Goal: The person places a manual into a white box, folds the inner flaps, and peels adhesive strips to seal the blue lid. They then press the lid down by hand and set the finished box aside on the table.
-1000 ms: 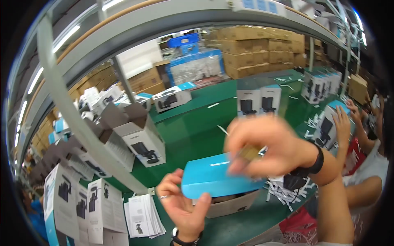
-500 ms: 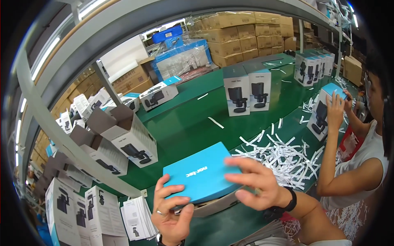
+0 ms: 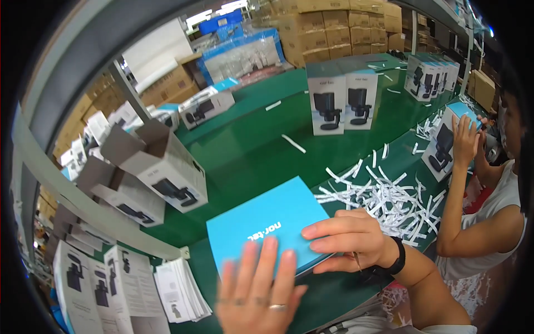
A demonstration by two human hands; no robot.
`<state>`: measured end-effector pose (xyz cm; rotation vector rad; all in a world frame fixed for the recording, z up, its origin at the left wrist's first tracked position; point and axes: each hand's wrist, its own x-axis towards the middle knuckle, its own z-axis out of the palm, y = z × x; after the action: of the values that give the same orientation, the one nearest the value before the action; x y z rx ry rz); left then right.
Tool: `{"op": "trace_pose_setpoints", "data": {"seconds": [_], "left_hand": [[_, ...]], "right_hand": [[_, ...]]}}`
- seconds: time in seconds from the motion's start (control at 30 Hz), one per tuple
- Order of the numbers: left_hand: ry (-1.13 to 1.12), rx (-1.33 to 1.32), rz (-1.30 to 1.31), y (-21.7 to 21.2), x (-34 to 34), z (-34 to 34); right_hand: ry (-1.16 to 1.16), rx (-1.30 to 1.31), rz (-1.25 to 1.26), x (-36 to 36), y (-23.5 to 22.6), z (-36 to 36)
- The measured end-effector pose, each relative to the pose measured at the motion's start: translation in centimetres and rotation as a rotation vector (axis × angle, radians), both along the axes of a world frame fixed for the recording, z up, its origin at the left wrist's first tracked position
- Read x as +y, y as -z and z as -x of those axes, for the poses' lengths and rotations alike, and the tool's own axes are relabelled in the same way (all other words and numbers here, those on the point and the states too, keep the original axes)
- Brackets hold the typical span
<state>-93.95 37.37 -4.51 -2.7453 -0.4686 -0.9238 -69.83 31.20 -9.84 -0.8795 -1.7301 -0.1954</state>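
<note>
A carton with a bright blue face point(image 3: 267, 206) lies tilted in front of me, that face turned up. My right hand point(image 3: 350, 239) grips its near right edge, fingers on top and thumb lower down the side. Over the near left part of the blue face is my left hand point(image 3: 258, 298), blurred at the fingertips. Its fingers are stretched out and spread, with a ring on one. Whether the left palm presses on the box, I cannot tell. The carton's lower sides are mostly hidden.
Shredded white paper point(image 3: 384, 203) is heaped right of the carton. Two microphone boxes point(image 3: 328, 106) stand further back. Open boxes point(image 3: 167, 172) and a leaflet stack point(image 3: 179, 292) sit left beside a metal post point(image 3: 72, 192). At right, a co-worker point(image 3: 484, 211) handles another box point(image 3: 439, 147).
My left hand has left the carton's left side and moved over its blue face, fingers spread. My right hand has closed on the right edge. The gap under the blue face no longer shows.
</note>
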Motion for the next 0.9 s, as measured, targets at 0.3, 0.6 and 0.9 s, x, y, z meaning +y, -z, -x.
{"op": "trace_pose_setpoints", "data": {"seconds": [0.3,0.6,0.9], "left_hand": [[-0.026,-0.182,-0.083,1.1,-1.0,-2.2],[0.059,0.092,-0.081,-1.4,2.4,1.8],[0.403,-0.394,0.536,1.8,5.2,-1.3]], "right_hand": [[-0.046,0.045,-0.035,-0.1,0.6,0.9],[-0.129,0.219,-0.106,-0.1,2.3,2.2],[-0.089,0.322,-0.158,-0.9,3.3,1.5]]}}
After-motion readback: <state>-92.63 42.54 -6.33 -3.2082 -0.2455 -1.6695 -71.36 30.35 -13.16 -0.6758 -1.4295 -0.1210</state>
